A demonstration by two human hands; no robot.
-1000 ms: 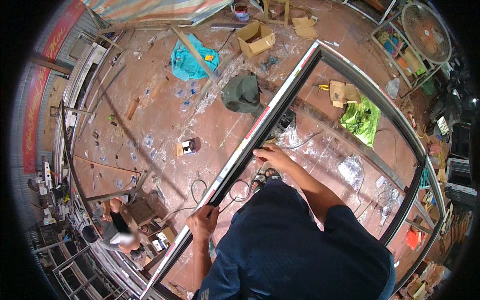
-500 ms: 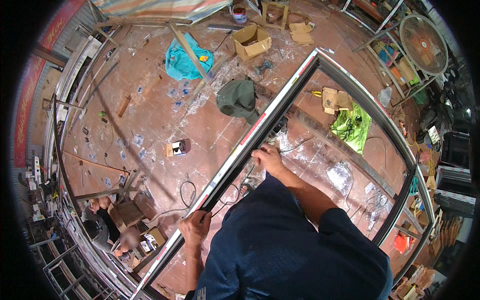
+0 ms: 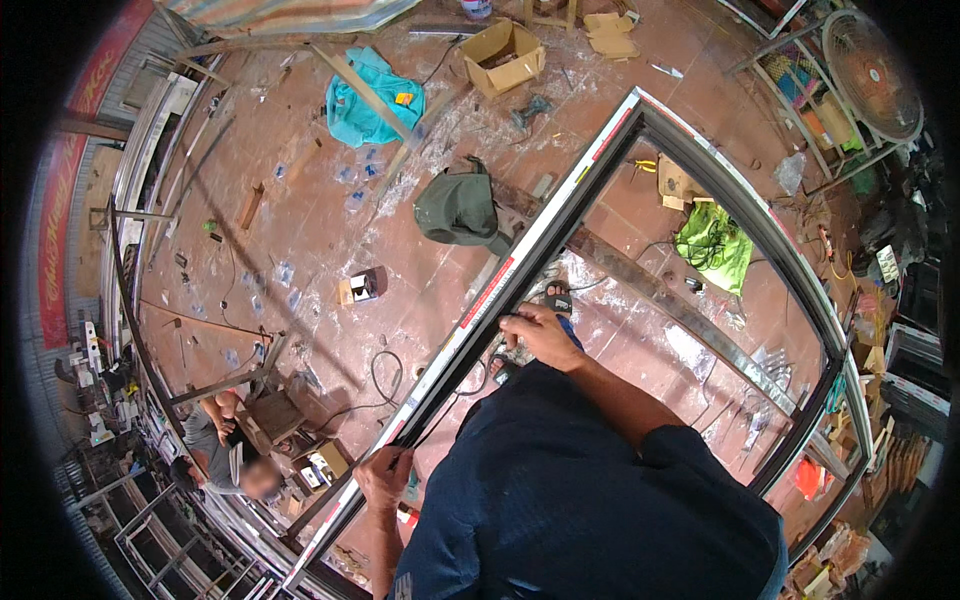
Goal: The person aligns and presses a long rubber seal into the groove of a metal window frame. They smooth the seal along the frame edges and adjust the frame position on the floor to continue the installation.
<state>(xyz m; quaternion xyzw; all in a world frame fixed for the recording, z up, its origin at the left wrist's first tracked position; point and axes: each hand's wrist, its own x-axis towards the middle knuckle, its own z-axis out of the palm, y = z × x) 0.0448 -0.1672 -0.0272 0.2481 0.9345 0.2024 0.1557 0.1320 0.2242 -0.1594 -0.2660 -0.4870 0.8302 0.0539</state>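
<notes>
A large metal frame (image 3: 478,312), black along its inside and white on its outer face, slants across in front of me from lower left to upper right. My left hand (image 3: 384,478) is closed at the frame's lower part, its fingers pinching a thin black strip (image 3: 430,428) that runs up along the inner edge. Higher on the same bar, my right hand (image 3: 541,336) presses curled fingers and thumb against the dark inner edge. Whatever lies between those fingertips is hidden.
A steel bar (image 3: 680,315) runs beneath the frame. On the floor are a dark green cloth-covered thing (image 3: 460,206), an open cardboard box (image 3: 503,60), a turquoise cloth (image 3: 365,110) and a cable (image 3: 376,375). Another person (image 3: 225,450) sits at lower left; a fan (image 3: 872,76) stands upper right.
The view has shifted slightly, bringing my sandalled feet into sight below the frame. Both hands keep nearly the same places on the bar. The person at lower left has changed posture slightly.
</notes>
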